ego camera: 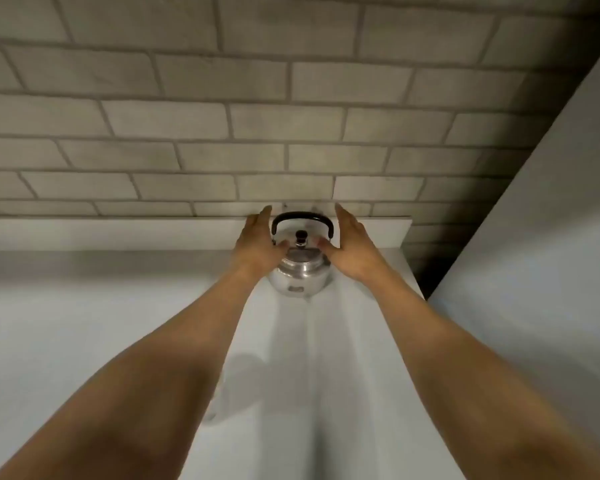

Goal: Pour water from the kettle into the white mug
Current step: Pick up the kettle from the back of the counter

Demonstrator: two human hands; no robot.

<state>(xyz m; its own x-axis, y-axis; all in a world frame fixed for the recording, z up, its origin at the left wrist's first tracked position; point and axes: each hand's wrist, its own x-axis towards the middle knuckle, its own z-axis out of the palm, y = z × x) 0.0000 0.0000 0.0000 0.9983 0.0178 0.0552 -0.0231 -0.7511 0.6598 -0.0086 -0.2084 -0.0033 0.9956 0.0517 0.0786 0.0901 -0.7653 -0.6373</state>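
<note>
Against grey tiles, the kettle [300,268] was flanked by spread left hand [257,242] and right hand [352,245]; nothing was poured yet, and no mug was seen.

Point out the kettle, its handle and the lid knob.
kettle [300,277]: head view, on its shiny metal body.
handle [302,216]: head view, top of the black arch.
lid knob [301,235]: head view, on the dark knob's cap.

We can't read a single word here; the small plate low on the kettle [299,271] is just a blur.
</note>
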